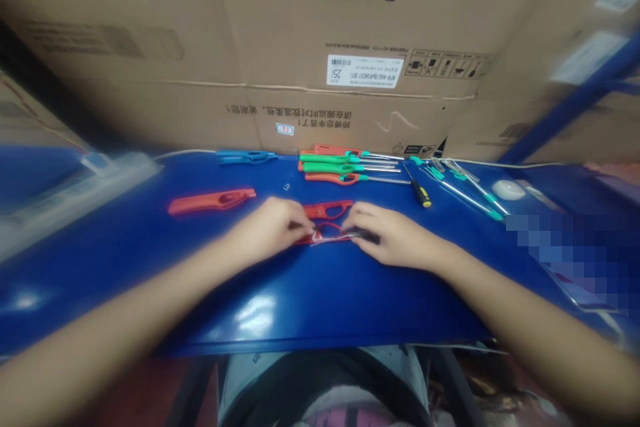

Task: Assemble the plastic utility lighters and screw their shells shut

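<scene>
Clamped on the red shell (304,239) with the left grip (276,224) and a dark piece (369,235) with the right grip (393,229), could dislodge the pale strip (330,240) by tugging unevenly.

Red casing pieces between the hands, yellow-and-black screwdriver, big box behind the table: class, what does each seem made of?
Red casing pieces: probably moulded plastic, smooth, evenly coloured.
Screwdriver: handle likely plastic or rubber, in two colours; thin shaft probably metal, finish unclear.
Box: apparently cardboard, matt brown, with creases and printing.
</scene>
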